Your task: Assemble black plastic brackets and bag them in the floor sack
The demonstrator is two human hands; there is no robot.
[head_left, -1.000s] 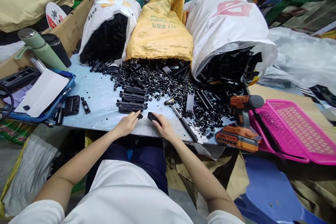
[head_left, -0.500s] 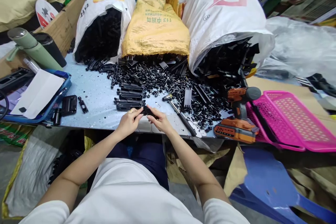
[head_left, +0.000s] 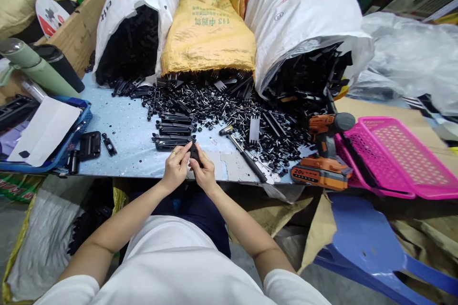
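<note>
A small black plastic part (head_left: pixel 193 152) is pinched between both my hands above the front edge of the table. My left hand (head_left: pixel 178 166) grips it from the left, fingers closed. From the right, my right hand (head_left: pixel 203 167) closes on the same part with thumb and fingers. The fingers hide much of its shape. Just beyond my hands lie several long black plastic pieces (head_left: pixel 175 128) in a stacked row. Behind them spreads a heap of small black parts and metal pins (head_left: pixel 207 105).
A hammer (head_left: pixel 246 157) lies to the right, beside an orange cordless drill (head_left: pixel 322 152) and a pink basket (head_left: pixel 404 157). Open sacks stand behind, including a yellow one (head_left: pixel 209 33). At left is a blue basket (head_left: pixel 67 147) near a green bottle (head_left: pixel 43 69).
Both hands have drawn slightly closer to my body and together. The black part has turned from lying sideways to pointing more away from me. The view has shifted slightly.
</note>
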